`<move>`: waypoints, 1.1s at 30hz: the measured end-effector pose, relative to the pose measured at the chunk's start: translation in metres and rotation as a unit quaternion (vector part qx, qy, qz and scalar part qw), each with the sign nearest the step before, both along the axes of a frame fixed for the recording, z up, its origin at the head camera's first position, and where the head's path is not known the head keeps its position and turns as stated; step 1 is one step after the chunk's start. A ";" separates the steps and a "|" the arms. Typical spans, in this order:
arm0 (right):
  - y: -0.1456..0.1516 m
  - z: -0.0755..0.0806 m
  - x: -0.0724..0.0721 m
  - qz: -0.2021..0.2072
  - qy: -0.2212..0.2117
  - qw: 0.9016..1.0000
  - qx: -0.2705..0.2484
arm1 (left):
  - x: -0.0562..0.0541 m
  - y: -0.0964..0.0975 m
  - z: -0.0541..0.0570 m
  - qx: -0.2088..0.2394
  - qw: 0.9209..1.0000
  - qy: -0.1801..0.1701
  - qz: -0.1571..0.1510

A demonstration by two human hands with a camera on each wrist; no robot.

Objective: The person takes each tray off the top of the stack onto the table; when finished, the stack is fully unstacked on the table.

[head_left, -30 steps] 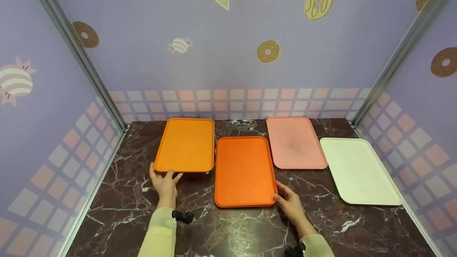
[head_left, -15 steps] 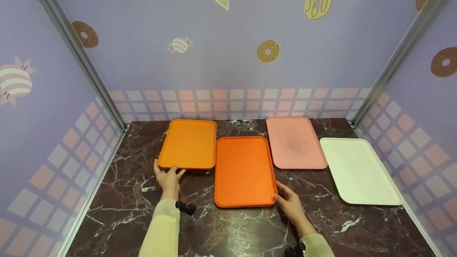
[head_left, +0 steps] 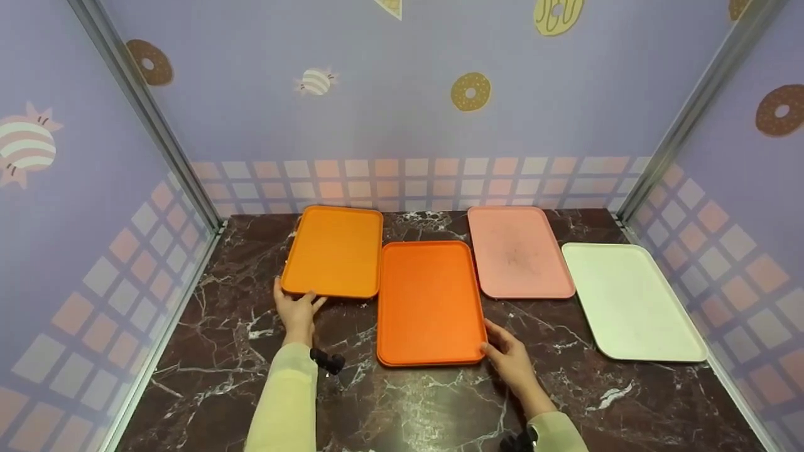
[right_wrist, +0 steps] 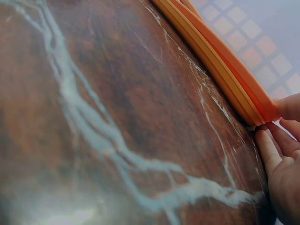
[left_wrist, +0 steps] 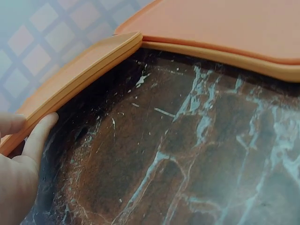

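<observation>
In the head view my left hand (head_left: 296, 312) holds a yellow-orange tray (head_left: 333, 252) by its near edge, close to the left corner. The left wrist view shows the thumb on top of the rim and a finger beneath; this rim (left_wrist: 77, 83) looks doubled. My right hand (head_left: 510, 358) pinches the near right corner of a red-orange tray (head_left: 430, 302) in the middle of the table. Under this red-orange tray, yellow-orange rims (right_wrist: 220, 70) show in the right wrist view. The two held trays lie side by side, the yellow-orange one farther back.
A pink tray (head_left: 520, 251) lies at the back right, close beside the red-orange one. Farther right is a white tray (head_left: 633, 301) near the side wall. All rest on a dark marbled table (head_left: 207, 339), enclosed by a back wall (head_left: 389, 125) and side walls.
My left hand has shifted the yellow-orange tray to the right and slightly back, closer to the red-orange tray. The right hand and the other trays have stayed in place.
</observation>
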State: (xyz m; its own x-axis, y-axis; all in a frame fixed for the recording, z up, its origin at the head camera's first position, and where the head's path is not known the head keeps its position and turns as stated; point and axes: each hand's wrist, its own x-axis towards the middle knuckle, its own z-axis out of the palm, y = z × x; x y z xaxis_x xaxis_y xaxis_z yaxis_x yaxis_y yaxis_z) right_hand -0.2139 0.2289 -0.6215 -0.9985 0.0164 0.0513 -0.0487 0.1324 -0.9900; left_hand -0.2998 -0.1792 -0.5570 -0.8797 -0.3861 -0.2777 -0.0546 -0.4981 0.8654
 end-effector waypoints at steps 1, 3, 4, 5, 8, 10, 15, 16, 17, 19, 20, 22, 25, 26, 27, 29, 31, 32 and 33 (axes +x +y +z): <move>0.000 0.000 0.000 0.001 0.000 1.000 -0.001 | 0.000 0.000 0.001 -0.003 1.000 -0.005 -0.001; 0.000 0.000 0.000 0.003 -0.002 1.000 -0.001 | -0.002 -0.001 0.002 -0.010 1.000 -0.015 -0.003; 0.000 0.000 -0.001 0.004 -0.004 1.000 -0.003 | -0.002 -0.001 0.003 -0.011 1.000 -0.018 -0.003; 0.000 -0.001 -0.001 0.004 -0.004 1.000 -0.003 | -0.004 -0.001 0.003 -0.014 1.000 -0.022 -0.004; 0.001 -0.002 -0.001 0.003 -0.004 1.000 -0.003 | -0.007 -0.002 0.004 -0.020 0.999 -0.027 -0.002; 0.001 -0.003 -0.002 0.000 -0.001 1.000 0.001 | -0.010 -0.002 0.002 -0.027 0.999 -0.029 0.001; 0.001 -0.004 -0.001 -0.005 0.010 1.000 0.002 | -0.015 -0.003 -0.010 -0.098 0.994 -0.047 -0.007; 0.001 -0.004 -0.001 -0.004 0.008 1.000 -0.001 | -0.015 -0.003 -0.014 -0.123 0.991 -0.057 -0.008; 0.000 -0.004 -0.001 -0.003 0.008 1.000 -0.005 | -0.015 -0.004 -0.017 -0.151 0.986 -0.069 -0.009; 0.000 -0.004 0.000 0.003 0.008 1.000 -0.009 | -0.014 -0.006 -0.022 -0.202 0.975 -0.091 -0.009; 0.000 -0.004 0.000 0.003 0.006 1.000 -0.011 | -0.014 -0.007 -0.023 -0.226 0.969 -0.102 -0.008; 0.001 -0.003 0.000 0.005 0.005 1.000 -0.013 | -0.014 -0.009 -0.026 -0.264 0.957 -0.118 -0.007; 0.001 -0.002 0.000 0.005 0.003 1.000 -0.017 | -0.015 -0.011 -0.028 -0.294 0.948 -0.122 -0.010; 0.001 -0.002 0.000 0.004 0.002 1.000 -0.015 | -0.015 -0.012 -0.028 -0.301 0.946 -0.123 -0.011; 0.001 -0.002 0.000 0.004 0.003 1.000 -0.011 | -0.015 -0.012 -0.029 -0.309 0.943 -0.124 -0.011; 0.001 -0.002 -0.001 0.003 0.001 1.000 -0.009 | -0.016 -0.013 -0.029 -0.322 0.938 -0.127 -0.008; 0.001 -0.003 -0.001 0.002 -0.002 1.000 -0.006 | -0.016 -0.013 -0.030 -0.338 0.932 -0.129 -0.001; 0.001 -0.003 -0.001 0.002 -0.005 1.000 -0.005 | -0.015 -0.013 -0.031 -0.345 0.930 -0.130 0.002; 0.001 -0.003 -0.001 0.001 -0.009 1.000 -0.007 | -0.015 -0.013 -0.031 -0.352 0.927 -0.129 0.005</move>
